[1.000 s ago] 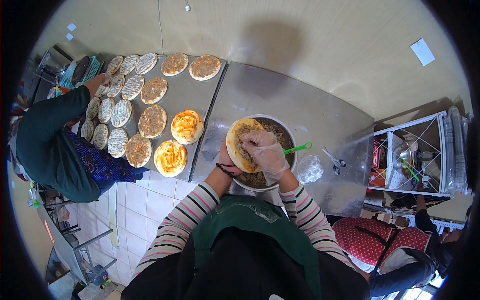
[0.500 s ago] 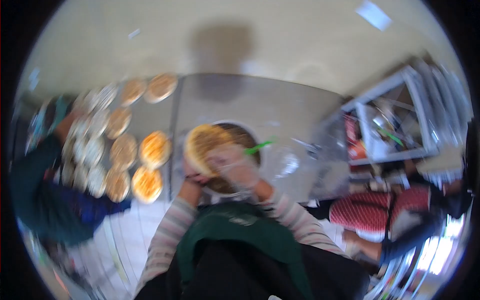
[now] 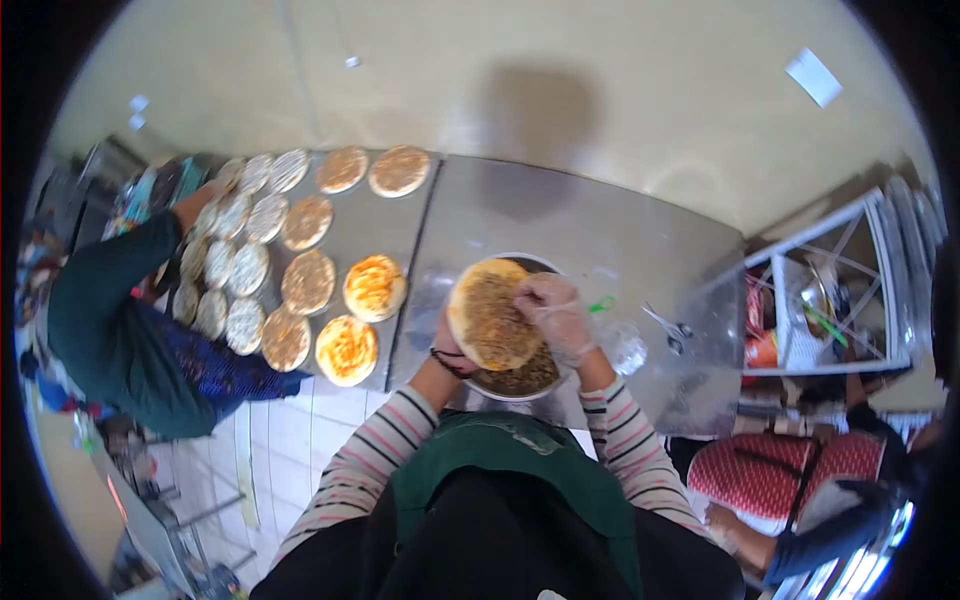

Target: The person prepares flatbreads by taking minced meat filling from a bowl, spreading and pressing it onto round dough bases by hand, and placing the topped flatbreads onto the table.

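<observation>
My left hand (image 3: 450,345) grips the left edge of a round flatbread (image 3: 490,320), tilted over a large metal bowl (image 3: 510,397). Brown minced filling covers most of the bread. More of that filling (image 3: 525,378) lies in the bowl. At the bread's upper right is my right hand (image 3: 557,315), in a clear plastic glove, its fingers pinched together over the topping; whatever they hold is too small to make out. A green handle (image 3: 601,304) shows just right of that hand.
Topped flatbreads (image 3: 308,282) stand in rows on the left table, where a co-worker in dark green (image 3: 125,320) reaches in. Scissors (image 3: 670,328) and crumpled plastic (image 3: 625,347) lie right of the bowl. Another person in a red dotted apron (image 3: 755,470) is near a white rack (image 3: 820,372).
The filling now spreads over more of the bread. My right hand has moved from the bread's middle to its upper right edge. The person at the right has shifted an arm.
</observation>
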`<state>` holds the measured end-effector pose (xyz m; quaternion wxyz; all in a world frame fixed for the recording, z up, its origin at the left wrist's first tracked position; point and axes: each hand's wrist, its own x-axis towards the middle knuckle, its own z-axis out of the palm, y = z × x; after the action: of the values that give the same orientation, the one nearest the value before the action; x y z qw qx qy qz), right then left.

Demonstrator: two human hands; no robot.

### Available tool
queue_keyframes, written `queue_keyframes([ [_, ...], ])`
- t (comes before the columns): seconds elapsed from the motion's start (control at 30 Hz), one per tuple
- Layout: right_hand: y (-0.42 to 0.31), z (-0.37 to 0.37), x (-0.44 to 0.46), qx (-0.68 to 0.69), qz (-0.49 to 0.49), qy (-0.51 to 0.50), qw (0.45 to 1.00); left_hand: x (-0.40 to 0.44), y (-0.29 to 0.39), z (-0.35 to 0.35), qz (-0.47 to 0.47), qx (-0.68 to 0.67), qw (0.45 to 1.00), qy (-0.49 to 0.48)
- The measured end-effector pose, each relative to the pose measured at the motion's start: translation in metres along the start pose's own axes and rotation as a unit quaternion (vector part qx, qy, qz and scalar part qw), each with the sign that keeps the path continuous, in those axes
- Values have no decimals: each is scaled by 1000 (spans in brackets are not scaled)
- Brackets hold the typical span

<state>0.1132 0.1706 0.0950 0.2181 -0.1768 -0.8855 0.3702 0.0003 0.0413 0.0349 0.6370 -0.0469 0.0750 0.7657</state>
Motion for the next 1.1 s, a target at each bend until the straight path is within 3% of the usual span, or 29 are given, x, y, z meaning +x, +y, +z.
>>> queue_keyframes([
  [0.13,3,4,14,87,72,-1,994,-6,-2,2,6,-14,1000,-20],
  [0.23,0,-5,23,81,12,-86,993,-8,-2,9,-10,-31,998,-45],
  [0.43,-20,3,28,99,97,-44,989,-10,-4,8,-9,-35,997,-63],
  [0.53,-15,16,31,77,40,-76,993,-7,-6,6,22,2,1000,3],
  [0.67,-25,13,30,117,43,-88,988,-6,-6,14,9,-14,1000,-26],
  [0.77,-39,17,21,103,30,-117,987,-3,-9,4,31,18,999,15],
  [0.87,-42,19,15,130,36,-63,989,-1,-8,2,40,26,998,34],
  [0.93,-46,22,8,82,0,-75,994,-2,-8,-1,42,35,998,21],
  [1.07,-53,19,5,109,42,-57,992,2,-8,-4,39,25,999,25],
  [1.1,-55,19,4,55,6,-82,995,0,-8,-5,33,16,999,15],
])
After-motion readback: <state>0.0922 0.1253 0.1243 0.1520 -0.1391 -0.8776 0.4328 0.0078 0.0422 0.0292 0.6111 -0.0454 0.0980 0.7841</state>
